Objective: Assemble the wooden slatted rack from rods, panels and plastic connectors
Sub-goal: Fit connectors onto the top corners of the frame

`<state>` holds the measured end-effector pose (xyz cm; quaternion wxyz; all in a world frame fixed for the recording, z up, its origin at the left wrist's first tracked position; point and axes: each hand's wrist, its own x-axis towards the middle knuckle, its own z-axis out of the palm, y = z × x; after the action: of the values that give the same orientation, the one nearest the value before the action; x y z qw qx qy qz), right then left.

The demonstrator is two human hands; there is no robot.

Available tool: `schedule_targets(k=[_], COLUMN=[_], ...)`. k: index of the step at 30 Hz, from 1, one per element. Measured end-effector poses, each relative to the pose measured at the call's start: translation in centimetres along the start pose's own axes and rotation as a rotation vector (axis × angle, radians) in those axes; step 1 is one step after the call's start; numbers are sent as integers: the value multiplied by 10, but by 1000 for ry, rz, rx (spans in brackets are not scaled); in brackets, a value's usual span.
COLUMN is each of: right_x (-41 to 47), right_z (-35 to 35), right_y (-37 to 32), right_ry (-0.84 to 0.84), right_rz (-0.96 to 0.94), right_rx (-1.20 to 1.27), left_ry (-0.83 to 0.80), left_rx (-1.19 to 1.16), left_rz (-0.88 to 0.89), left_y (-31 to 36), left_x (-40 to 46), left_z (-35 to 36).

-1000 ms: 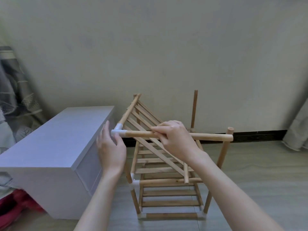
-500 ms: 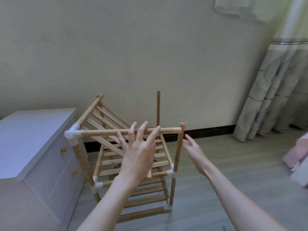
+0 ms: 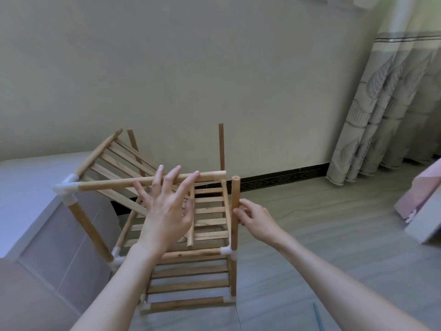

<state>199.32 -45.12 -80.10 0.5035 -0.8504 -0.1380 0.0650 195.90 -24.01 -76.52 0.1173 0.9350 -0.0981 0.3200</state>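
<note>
Fingers of the left hand (image 3: 167,211) are spreading wide and straight, tips lying against the front top rod (image 3: 152,180), holding nothing. Right hand (image 3: 256,218) is curling fingers lightly vs the front right post (image 3: 235,211), thumb and fingertips touching it near mid-height; looks like a loose pinch, not a firm wrap.

Rack (image 3: 188,263) is standing on the floor (image 3: 310,247), just beside a white cabinet (image 3: 35,187) and near the wall. Two lower shelves are sitting level in their white connectors. Top slatted panel (image 3: 119,161) is hanging tilted: left side is sitting high, with the front left corner connector (image 3: 65,188) already on its post; right side is dropping down inside the frame. Free end of the front top rod is floating just left of the front right post's bare top, not joined. Back right post (image 3: 221,146) is also standing bare, no connector on top.

Step in hand, I'd judge: seating the top tier, approx. last stage of the build. Next move is prob. calling for a corner connector on the front right post, then lifting the panel's low side level w/ the left hand while the right is steadying the post, and lining the rod end into the socket. No spare connector is showing in view. Risk: the leaning front left post twisting out as the panel is raised.
</note>
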Motion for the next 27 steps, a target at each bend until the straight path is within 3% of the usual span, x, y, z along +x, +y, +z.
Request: schedule_targets(k=[7, 11, 14, 18, 21, 24, 27], right_x=[-9, -16, -34, -76, -103, -114, -111], right_z=[-3, -32, -67, -104, -111, -105, -92], right_y=[-1, 11, 45, 134, 211, 276, 334], right_ry=[-96, -163, -88, 39, 76, 56, 13], right_rz=[-29, 21, 108, 343, 523, 651, 739], right_rx=[-99, -327, -389, -395, -416, -469, -502], left_ry=[29, -26, -147, -360, -664, -964, -1134], left_rx=[51, 85, 62, -10, 55, 53, 64], left_rz=[104, 387, 578, 432, 307, 157, 100], left_y=[2, 30, 58, 90, 103, 105, 101], left_x=[-19, -37, -55, -101, -154, -200, -231], left_z=[-9, 6, 32, 93, 154, 208, 251])
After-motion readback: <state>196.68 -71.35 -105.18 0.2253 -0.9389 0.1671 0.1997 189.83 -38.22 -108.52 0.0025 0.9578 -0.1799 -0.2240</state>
